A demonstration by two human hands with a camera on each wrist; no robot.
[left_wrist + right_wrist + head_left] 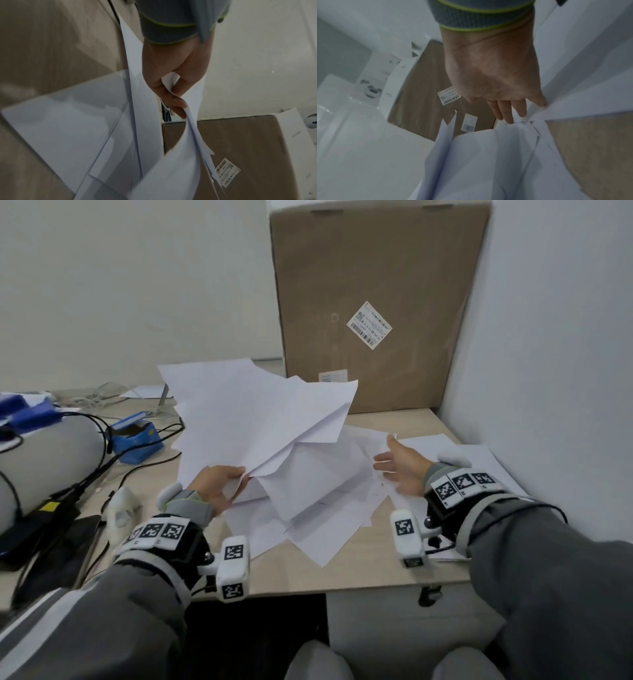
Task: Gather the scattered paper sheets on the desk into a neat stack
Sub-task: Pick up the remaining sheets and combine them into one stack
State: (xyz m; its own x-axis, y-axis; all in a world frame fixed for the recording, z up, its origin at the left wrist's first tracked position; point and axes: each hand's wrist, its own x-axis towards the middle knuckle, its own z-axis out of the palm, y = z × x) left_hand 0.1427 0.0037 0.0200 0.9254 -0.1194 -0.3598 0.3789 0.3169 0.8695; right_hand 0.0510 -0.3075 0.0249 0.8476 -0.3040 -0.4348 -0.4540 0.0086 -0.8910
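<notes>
Left hand fingers grip lifted paper sheets; right hand, at 3 o'clock, lies open-fingered over loose sheets. Blue box, 9 o'clock: contents unclear.

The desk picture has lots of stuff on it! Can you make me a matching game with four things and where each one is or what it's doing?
Things:
1. left hand
2. right hand
3. cardboard box
4. blue box

Places or states:
A. stands at the back of the desk against the wall
B. sits on the left side, lid open, among black cables
C. grips a lifted bunch of white sheets
D. open, reaching over the sheets lying on the desk

Pairs: 1-C, 2-D, 3-A, 4-B
</notes>
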